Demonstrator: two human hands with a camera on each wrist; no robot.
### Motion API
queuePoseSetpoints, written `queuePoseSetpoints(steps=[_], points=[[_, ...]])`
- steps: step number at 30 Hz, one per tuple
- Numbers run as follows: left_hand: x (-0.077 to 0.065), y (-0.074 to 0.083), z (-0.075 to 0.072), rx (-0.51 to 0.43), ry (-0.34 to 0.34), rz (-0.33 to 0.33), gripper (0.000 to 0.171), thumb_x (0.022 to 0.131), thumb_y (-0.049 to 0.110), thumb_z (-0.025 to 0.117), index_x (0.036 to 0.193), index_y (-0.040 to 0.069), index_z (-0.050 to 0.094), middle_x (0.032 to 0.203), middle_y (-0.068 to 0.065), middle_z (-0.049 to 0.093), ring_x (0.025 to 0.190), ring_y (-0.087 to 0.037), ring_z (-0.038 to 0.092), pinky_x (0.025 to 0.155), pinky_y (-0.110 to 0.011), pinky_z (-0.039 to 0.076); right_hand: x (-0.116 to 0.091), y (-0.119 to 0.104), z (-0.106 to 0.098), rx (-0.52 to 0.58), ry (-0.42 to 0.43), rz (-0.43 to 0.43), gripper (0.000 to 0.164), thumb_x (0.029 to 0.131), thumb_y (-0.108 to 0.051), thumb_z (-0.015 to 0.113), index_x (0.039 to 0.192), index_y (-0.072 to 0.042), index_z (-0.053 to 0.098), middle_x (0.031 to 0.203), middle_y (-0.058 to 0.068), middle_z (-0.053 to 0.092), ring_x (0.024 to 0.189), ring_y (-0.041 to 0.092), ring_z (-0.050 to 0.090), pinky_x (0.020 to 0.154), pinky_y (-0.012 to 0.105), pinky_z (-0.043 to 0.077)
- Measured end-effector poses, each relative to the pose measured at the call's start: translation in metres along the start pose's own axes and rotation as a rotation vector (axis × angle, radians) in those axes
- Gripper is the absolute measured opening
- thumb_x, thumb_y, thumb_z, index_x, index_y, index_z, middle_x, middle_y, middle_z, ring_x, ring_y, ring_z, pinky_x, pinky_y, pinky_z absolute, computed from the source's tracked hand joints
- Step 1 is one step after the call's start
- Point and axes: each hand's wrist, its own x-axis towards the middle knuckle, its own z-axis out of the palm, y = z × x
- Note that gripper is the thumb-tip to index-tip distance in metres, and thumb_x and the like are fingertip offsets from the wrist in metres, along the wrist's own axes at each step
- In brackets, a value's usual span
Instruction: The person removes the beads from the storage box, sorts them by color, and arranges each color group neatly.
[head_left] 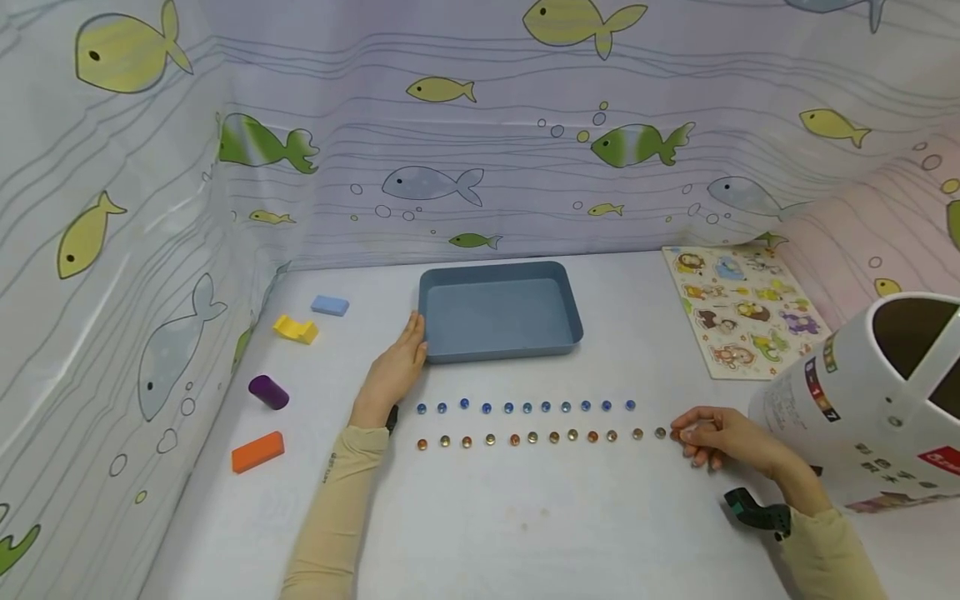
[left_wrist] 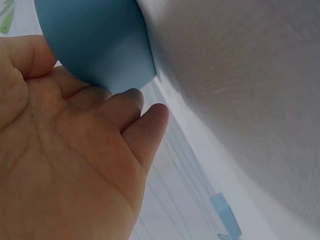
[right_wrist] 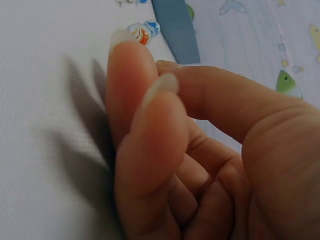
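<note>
My left hand (head_left: 393, 371) lies along the left side of a blue-grey rectangular tray (head_left: 498, 354), its fingers extended against the wall. That tray wall (left_wrist: 100, 45) shows above the fingers in the left wrist view. In front of the tray runs a row of small blue glass beads (head_left: 527, 407). Nearer to me is a second row, of orange and yellowish beads (head_left: 554, 437). At its right end is my right hand (head_left: 720, 437), fingers bent and tips close together beside the last bead (right_wrist: 142, 35). I cannot tell whether the fingertips pinch a bead.
A white bucket (head_left: 810, 417) stands close by the right hand, with an animal sticker board (head_left: 750, 312) behind it. At the left lie a blue block (head_left: 330, 306), a yellow block (head_left: 296, 330), a purple cylinder (head_left: 268, 392) and an orange block (head_left: 258, 452). Fish-print curtains enclose the table.
</note>
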Motion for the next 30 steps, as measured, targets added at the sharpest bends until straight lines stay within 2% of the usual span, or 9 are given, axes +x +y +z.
queuePoseSetpoints(steps=[8,11,15,20,24,27,30], points=[[0.000,0.000,-0.001,0.001,-0.003,0.005,0.057,0.107,0.028,0.031,0.155,0.006,0.013,0.164,-0.009,0.006,0.147,-0.032,0.024,0.117,-0.051,0.029,-0.002,-0.003,0.001,-0.010,0.009,-0.012,0.041,0.100,-0.019,0.053,0.123,0.015,0.049,0.081,-0.002,0.066,0.066,0.008,0.064,0.055,0.025,0.056],[0.000,0.001,-0.001,0.008,-0.007,0.003,0.056,0.107,0.028,0.031,0.155,0.006,0.013,0.164,-0.009,0.006,0.147,-0.032,0.024,0.117,-0.051,0.029,0.000,-0.010,-0.001,-0.050,0.055,-0.043,0.041,0.102,-0.019,0.050,0.123,0.016,0.049,0.083,-0.002,0.067,0.069,0.008,0.064,0.058,0.026,0.056],[-0.001,0.001,-0.002,0.000,0.000,-0.001,0.056,0.106,0.027,0.031,0.155,0.006,0.014,0.164,-0.009,0.007,0.147,-0.033,0.024,0.118,-0.051,0.028,0.011,-0.031,-0.004,-0.123,0.134,-0.117,0.041,0.103,-0.020,0.047,0.124,0.016,0.049,0.088,0.001,0.067,0.075,0.008,0.064,0.065,0.026,0.056],[-0.002,0.000,-0.001,-0.008,0.000,0.011,0.056,0.106,0.027,0.032,0.155,0.004,0.014,0.164,-0.010,0.007,0.147,-0.033,0.024,0.118,-0.050,0.027,0.042,-0.072,-0.002,-0.182,0.151,-0.169,0.040,0.102,-0.021,0.049,0.125,0.011,0.052,0.096,0.009,0.068,0.082,0.013,0.065,0.074,0.031,0.057],[-0.003,0.000,-0.002,-0.008,0.003,0.013,0.056,0.106,0.025,0.033,0.155,0.004,0.014,0.163,-0.011,0.008,0.147,-0.033,0.023,0.118,-0.051,0.028,0.077,-0.110,0.008,-0.227,0.134,-0.215,0.038,0.101,-0.022,0.051,0.125,0.008,0.054,0.101,0.018,0.067,0.091,0.022,0.066,0.086,0.042,0.056],[-0.003,0.001,-0.002,-0.007,0.017,0.010,0.056,0.106,0.025,0.034,0.155,0.004,0.016,0.163,-0.011,0.009,0.147,-0.033,0.025,0.117,-0.051,0.029,0.106,-0.137,0.017,-0.235,0.088,-0.252,0.040,0.102,-0.024,0.051,0.126,0.007,0.055,0.111,0.025,0.065,0.101,0.028,0.066,0.097,0.052,0.050],[-0.003,0.001,-0.002,-0.001,0.021,0.012,0.056,0.106,0.025,0.034,0.155,0.004,0.017,0.163,-0.011,0.010,0.146,-0.033,0.026,0.116,-0.051,0.030,0.133,-0.155,0.027,-0.260,0.001,-0.242,0.043,0.102,-0.029,0.049,0.129,0.004,0.054,0.123,0.025,0.062,0.111,0.031,0.063,0.103,0.055,0.044]])
